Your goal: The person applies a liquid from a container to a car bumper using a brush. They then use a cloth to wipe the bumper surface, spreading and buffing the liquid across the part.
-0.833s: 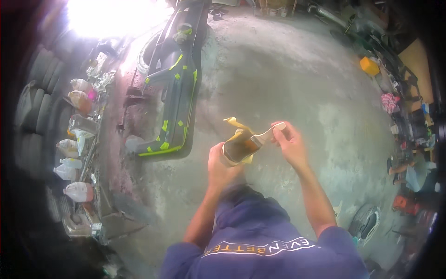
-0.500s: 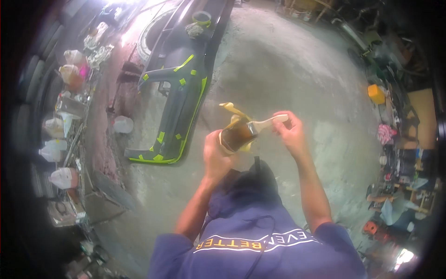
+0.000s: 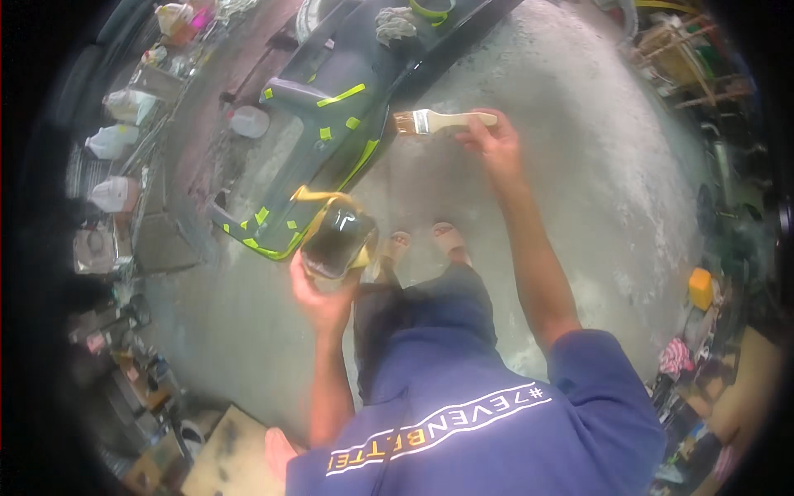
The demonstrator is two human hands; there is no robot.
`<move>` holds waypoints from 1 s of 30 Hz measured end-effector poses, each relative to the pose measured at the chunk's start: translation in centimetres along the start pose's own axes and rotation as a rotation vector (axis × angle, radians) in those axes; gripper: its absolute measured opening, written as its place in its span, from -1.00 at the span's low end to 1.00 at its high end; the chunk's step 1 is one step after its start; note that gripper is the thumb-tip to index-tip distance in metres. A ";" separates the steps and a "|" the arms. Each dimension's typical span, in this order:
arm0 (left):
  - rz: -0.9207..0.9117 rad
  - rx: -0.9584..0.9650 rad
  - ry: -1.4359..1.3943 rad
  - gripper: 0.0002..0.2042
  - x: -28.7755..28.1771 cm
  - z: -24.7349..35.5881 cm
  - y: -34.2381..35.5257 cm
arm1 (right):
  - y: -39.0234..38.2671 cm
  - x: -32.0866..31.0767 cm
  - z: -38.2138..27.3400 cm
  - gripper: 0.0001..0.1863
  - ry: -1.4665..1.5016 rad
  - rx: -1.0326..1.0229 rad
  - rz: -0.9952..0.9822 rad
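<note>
My left hand [image 3: 318, 293] grips a small container [image 3: 337, 246] of dark, glossy liquid, with yellow strips round its rim. My right hand [image 3: 490, 142] holds a flat paintbrush [image 3: 420, 121] by its pale wooden handle, bristles pointing left and clear of the container. Beyond both hands lies a grey car bumper [image 3: 331, 145] marked with bright green tape; a grey crumpled cloth [image 3: 395, 25] and a green-rimmed ring-shaped item [image 3: 438, 11] rest on it.
Jugs [image 3: 116, 140] and assorted items line the left side. A white jug [image 3: 249, 121] lies beside the bumper. At right are wooden pieces [image 3: 670, 58], a yellow container [image 3: 700, 288] and a pink striped cloth [image 3: 676, 355]. My sandalled feet [image 3: 447, 238] stand on concrete floor [image 3: 587, 215].
The brush has come out of the container and moved up, held in my right hand. The container has moved left and down with my left hand. My view has turned and shifted.
</note>
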State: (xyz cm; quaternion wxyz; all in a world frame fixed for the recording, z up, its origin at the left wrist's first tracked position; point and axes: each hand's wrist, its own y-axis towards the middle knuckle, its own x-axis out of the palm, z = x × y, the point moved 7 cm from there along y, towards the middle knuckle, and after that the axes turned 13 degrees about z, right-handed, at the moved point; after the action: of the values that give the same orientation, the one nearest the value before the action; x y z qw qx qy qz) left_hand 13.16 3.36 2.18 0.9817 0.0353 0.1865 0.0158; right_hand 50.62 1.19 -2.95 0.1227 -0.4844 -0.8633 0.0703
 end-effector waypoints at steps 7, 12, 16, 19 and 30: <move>0.214 -0.190 0.064 -0.20 -3.5 -0.2 -4.5 | 3.7 -0.6 0.7 -0.81 0.042 -0.110 0.080; 0.293 -0.225 0.084 -0.24 -5.5 0.5 -5.8 | 2.6 -2.6 -1.9 -0.78 0.059 -0.325 0.243; 0.229 -0.132 0.181 -0.31 -6.8 0.2 -5.3 | -0.8 -1.7 0.4 -0.71 -0.156 -0.989 0.317; 0.214 -0.155 0.143 -0.33 -8.1 0.1 -5.2 | -5.1 1.0 4.2 -0.63 -0.163 -0.982 0.205; 0.115 -0.075 0.151 -0.33 -13.6 -1.2 -4.9 | -20.0 4.0 16.1 -0.59 -0.121 -0.764 -0.048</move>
State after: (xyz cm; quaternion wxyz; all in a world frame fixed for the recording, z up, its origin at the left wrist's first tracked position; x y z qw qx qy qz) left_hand 0.20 -2.09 5.65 0.9630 0.0078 0.2566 0.0820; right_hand 27.77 -5.88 -13.03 -0.1161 -0.4699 -0.8441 -0.2306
